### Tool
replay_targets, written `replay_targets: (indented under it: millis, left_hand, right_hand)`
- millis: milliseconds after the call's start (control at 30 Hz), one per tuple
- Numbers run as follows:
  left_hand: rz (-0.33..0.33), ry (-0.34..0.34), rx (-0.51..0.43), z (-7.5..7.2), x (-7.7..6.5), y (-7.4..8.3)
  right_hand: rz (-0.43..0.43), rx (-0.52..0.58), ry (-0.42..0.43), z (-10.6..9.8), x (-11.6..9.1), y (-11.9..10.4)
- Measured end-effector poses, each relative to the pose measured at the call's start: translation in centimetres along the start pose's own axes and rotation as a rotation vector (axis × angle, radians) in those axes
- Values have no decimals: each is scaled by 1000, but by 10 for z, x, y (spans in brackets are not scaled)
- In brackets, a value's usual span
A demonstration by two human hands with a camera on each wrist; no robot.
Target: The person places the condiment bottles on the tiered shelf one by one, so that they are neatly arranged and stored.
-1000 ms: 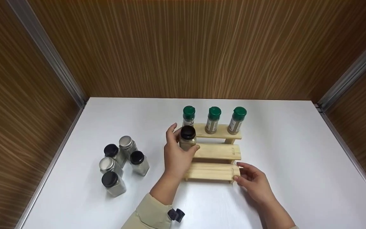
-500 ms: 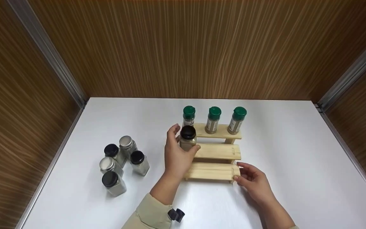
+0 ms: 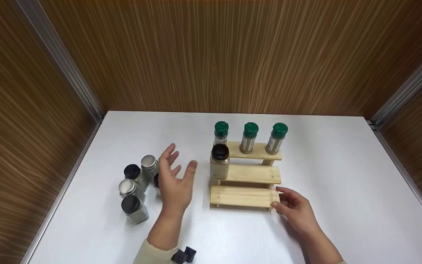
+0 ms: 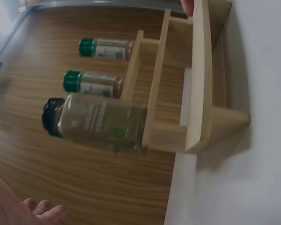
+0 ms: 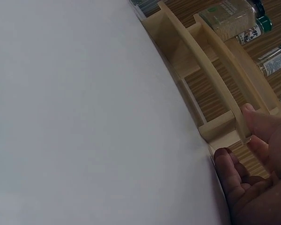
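Note:
A black-capped spice jar [image 3: 219, 161] stands upright at the left end of the middle step of the wooden spice rack [image 3: 245, 195]. My left hand [image 3: 176, 187] is apart from it to the left, fingers spread, holding nothing; it partly covers another black-capped jar [image 3: 156, 181]. With thumb and fingers, my right hand [image 3: 297, 211] grips the right end of the rack's lowest step. In the right wrist view the thumb [image 5: 257, 122] lies against that step's end. Up on the top step stand three green-capped spice jars [image 3: 248, 141], the left one partly hidden.
Left of my left hand, several square jars cluster on the white table [image 3: 343, 183], among them a silver-capped jar [image 3: 128, 189] and a black-capped jar [image 3: 134, 211]. A wood-grain panel [image 3: 211, 58] closes off the back, with more panels at both sides.
My left hand has let go of the black-capped jar and moved left, toward the cluster. The jar stays on the middle step. My right hand keeps its grip on the rack.

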State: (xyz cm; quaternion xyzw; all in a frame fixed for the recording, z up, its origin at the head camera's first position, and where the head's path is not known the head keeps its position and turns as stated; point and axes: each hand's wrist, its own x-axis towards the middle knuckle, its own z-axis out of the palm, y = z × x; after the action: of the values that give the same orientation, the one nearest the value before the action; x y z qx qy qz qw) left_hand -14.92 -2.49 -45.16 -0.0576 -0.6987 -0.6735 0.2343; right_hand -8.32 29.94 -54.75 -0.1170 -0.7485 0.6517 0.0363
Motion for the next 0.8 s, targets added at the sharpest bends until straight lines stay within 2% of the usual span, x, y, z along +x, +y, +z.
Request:
replay_targets:
  millis: [133,233,333,500,667,800]
  left_hand:
    - [88,72,60,-15,-2,-4]
    - [160,111,139,-24,-2,-12]
    - [188,136,237,-30,-5,-22]
    - [174,129,347,-36,-11,-38]
    - [183,111,354,-35,-15,-54]
    - [128,95,359,-34,-19,-60]
  right_hand:
    - [2,6,1,-1,0,0]
    - [9,-9,5,-1,0,0]
    - [28,-23,3,-1,0,-1]
    - [47,-28,2,0,1,-3]
    - [44,-26,2,-1,1,-2]
    - [42,-24,1,-1,1,-3]
